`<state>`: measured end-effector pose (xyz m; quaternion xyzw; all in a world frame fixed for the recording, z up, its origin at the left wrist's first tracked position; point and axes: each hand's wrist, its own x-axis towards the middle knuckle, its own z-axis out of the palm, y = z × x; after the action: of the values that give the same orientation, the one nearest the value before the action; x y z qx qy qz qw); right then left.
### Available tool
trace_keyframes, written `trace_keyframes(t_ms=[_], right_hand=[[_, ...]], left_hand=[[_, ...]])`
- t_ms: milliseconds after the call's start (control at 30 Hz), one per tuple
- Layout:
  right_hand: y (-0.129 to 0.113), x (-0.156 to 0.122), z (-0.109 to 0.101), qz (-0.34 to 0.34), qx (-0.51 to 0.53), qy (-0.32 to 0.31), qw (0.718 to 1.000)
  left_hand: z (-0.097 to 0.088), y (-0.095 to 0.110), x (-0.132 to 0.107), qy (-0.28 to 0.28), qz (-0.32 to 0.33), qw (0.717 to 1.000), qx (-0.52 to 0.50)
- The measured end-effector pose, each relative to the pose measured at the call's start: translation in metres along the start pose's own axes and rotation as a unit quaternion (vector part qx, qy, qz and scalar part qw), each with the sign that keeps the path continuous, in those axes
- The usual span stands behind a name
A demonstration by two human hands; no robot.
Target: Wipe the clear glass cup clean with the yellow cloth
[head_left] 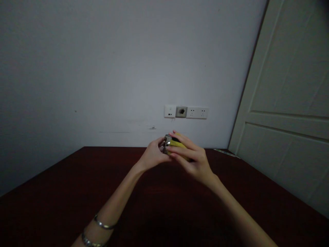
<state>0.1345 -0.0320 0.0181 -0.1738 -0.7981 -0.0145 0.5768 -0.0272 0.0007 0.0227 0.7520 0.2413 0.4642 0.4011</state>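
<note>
Tool (pixel 178 143), yellow-bodied, is gripped by right hand (pixel 197 160), metal end (pixel 168 140) pinched by left hand (pixel 151 155): apparent handling step, steadiness likely needed next.

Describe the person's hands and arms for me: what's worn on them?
The left hand and right hand are ungloved, with no rings visible on the fingers. No sleeves show on either forearm. The left forearm wears a slim silver bangle and, nearer the elbow, a second silvery band; the right forearm shows nothing worn.
</note>
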Motion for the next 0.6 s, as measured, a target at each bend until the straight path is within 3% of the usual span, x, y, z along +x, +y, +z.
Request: trace_keyframes(t_ms=[100,267,367,467,600], right_hand=[[-0.0002,-0.0006,-0.0001,-0.012,-0.008,-0.018,1.0],[0.0045,-0.0028,0.0068,0.116,0.062,0.103,0.986],[0.0049,-0.0027,0.0085,0.168,0.077,0.137,0.973],[0.0014,-0.0026,0.0079,0.127,0.04,0.11,0.985],[-0.0044,-0.0036,0.0074,-0.005,-0.044,0.023,0.999]], left_hand=[[-0.0005,-0.0019,0.0016,0.008,0.001,1.0,-0.004],[-0.0007,-0.0042,-0.0028,-0.033,0.011,0.999,0.005],[0.001,-0.0036,-0.0047,-0.029,0.017,0.999,0.038],[0.0024,-0.0041,-0.0045,0.0,0.019,0.996,0.084],[0.0008,-0.0068,-0.0036,0.019,0.028,0.993,0.117]])
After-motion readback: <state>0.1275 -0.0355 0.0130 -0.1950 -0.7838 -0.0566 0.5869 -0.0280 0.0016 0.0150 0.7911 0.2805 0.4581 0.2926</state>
